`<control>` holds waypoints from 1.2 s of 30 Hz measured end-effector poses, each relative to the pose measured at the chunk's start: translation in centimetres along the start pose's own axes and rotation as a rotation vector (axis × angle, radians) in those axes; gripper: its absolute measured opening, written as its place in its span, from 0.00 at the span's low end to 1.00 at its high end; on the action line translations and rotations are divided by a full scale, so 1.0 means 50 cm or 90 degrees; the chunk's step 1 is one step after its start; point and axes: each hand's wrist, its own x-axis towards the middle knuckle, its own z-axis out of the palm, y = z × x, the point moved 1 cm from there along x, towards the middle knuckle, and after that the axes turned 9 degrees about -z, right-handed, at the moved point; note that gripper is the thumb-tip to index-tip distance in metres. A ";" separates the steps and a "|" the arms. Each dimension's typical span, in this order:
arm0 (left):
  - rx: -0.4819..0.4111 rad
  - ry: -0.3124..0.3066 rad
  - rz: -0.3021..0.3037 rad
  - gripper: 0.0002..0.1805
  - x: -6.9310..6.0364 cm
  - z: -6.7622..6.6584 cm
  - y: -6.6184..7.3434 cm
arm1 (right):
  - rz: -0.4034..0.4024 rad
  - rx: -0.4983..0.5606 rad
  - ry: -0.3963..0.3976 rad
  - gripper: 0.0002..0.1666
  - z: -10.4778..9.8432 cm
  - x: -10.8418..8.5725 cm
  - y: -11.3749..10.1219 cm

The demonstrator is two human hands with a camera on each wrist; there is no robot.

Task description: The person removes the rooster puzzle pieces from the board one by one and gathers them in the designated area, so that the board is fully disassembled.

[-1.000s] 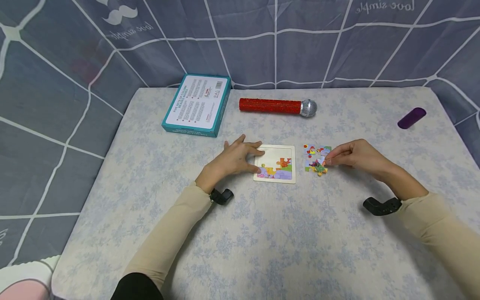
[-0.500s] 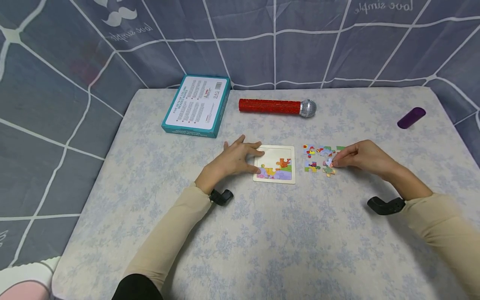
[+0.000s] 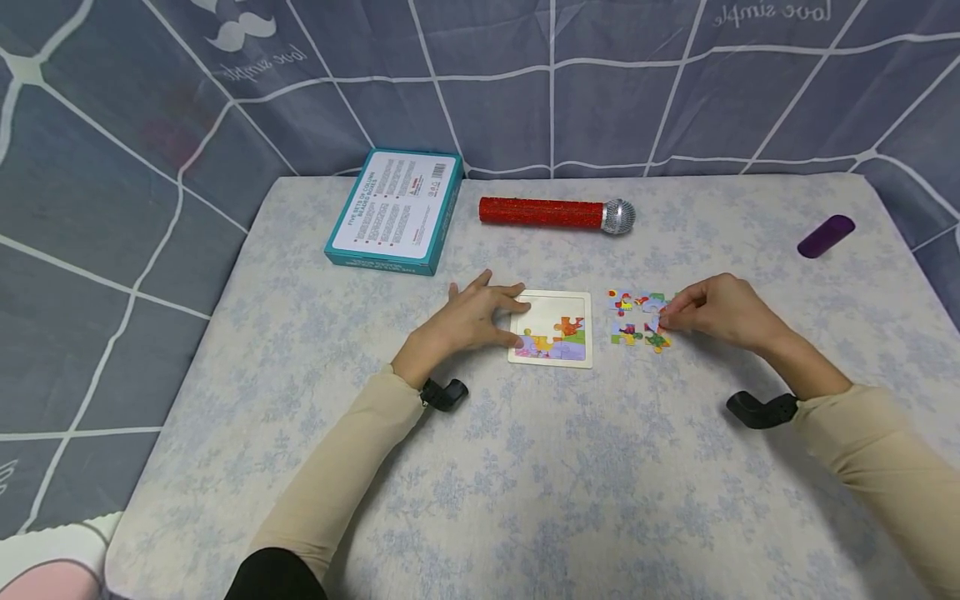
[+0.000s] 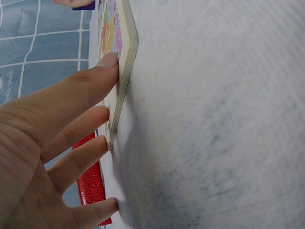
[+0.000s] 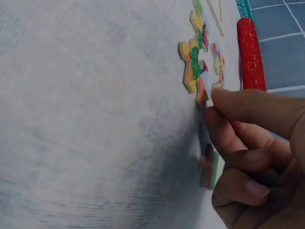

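My left hand (image 3: 472,317) rests on the left side of a square wooden puzzle board (image 3: 543,304), fingers spread. In the left wrist view, the thumb (image 4: 102,71) presses on the board's rim, with two fingertips at its edge. The board's lower part and right side hold fitted jigsaw pieces (image 3: 566,348); its upper left shows bare wood. Right of the board, my right hand (image 3: 716,312) pinches a small puzzle piece (image 5: 202,91) between thumb and index finger, beside other loose puzzle pieces (image 3: 622,302). The fingers partly hide the pinched piece.
A red glittery microphone (image 3: 540,212) lies behind the board. At the back left is a teal box (image 3: 393,204) with a white printed label. A purple cylinder (image 3: 826,237) lies at the far right. Another puzzle piece (image 5: 208,167) lies behind the right fingers.
The right hand has shifted a little right, then slightly back left. The lower right loose piece has slid right, away from its neighbour. The left hand and board stay in place.
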 end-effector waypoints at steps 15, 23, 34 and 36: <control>-0.005 -0.005 -0.001 0.33 0.001 0.000 0.000 | -0.206 0.012 0.039 0.14 0.078 0.059 -0.094; 0.004 -0.015 -0.003 0.33 0.000 -0.003 0.001 | -0.311 -0.083 -0.022 0.17 0.105 0.079 -0.128; 0.005 -0.008 -0.001 0.33 0.001 -0.003 0.001 | -0.274 -0.077 -0.020 0.11 0.111 0.084 -0.132; 0.003 -0.009 -0.002 0.33 0.002 -0.002 0.000 | -0.253 -0.053 -0.018 0.11 0.112 0.085 -0.130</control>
